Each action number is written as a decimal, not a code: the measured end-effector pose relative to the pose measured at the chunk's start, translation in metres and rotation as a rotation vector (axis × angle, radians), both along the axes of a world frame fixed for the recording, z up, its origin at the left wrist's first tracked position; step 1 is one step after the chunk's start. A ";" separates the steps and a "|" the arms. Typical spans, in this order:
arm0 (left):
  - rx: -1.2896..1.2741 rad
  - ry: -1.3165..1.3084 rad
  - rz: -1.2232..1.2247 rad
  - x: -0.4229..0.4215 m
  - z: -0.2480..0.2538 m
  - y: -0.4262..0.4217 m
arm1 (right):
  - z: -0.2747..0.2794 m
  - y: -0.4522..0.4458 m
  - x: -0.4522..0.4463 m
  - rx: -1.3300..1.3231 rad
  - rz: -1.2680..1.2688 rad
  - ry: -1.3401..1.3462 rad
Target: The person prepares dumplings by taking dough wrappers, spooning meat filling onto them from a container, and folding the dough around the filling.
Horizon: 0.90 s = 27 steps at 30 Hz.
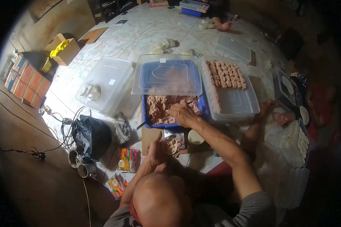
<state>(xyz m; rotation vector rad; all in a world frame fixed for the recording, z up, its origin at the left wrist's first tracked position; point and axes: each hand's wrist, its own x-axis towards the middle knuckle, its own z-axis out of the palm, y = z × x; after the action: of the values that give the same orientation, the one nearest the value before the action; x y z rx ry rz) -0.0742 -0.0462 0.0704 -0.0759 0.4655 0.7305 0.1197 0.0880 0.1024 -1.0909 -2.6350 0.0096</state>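
Observation:
My left hand is low in front of me, palm up, with a round wrapper bearing some minced filling in it. My right hand reaches into a blue tub of pinkish minced filling. Its fingers are closed, and what they grip is mostly hidden. A clear lid covers the far part of the tub. Near my right forearm lies a pale round wrapper, partly hidden by the arm.
Right of the tub, a clear container holds rows of shaped filling portions. Left are another clear container, a black bag, a mug and noodle packets. Other people sit at the right and far side.

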 end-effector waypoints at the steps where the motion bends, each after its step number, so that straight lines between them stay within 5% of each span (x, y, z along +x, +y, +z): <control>1: -0.005 0.005 0.004 -0.005 -0.003 0.001 | 0.002 -0.002 -0.005 0.019 0.136 -0.041; 9: 0.001 -0.269 0.079 -0.015 -0.002 0.007 | 0.079 -0.036 0.068 -0.059 -0.046 0.104; 15: 0.137 -0.194 0.155 0.033 0.038 0.049 | 0.086 -0.088 0.062 -0.366 -0.422 0.720; 18: 0.263 -0.144 0.214 0.049 0.049 0.064 | 0.028 -0.112 0.060 -0.152 -0.266 0.482; 21: 0.278 -0.255 0.186 0.049 0.034 0.070 | 0.044 -0.130 0.056 -0.211 -0.331 0.427; 23: 0.179 0.076 0.424 0.051 0.044 0.056 | 0.081 -0.137 0.051 -0.252 -0.364 0.457; 25: 0.151 0.087 0.323 0.055 0.043 0.055 | 0.081 -0.145 0.046 -0.279 -0.408 0.479; 27: 0.265 -0.119 0.246 0.062 0.045 0.057 | 0.068 -0.148 0.037 -0.220 -0.329 0.411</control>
<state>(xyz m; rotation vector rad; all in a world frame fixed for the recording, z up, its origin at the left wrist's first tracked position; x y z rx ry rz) -0.0121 0.0105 0.1155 0.0726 0.2440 1.0179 0.1571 -0.0603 0.1700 -1.4092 -2.1043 0.4165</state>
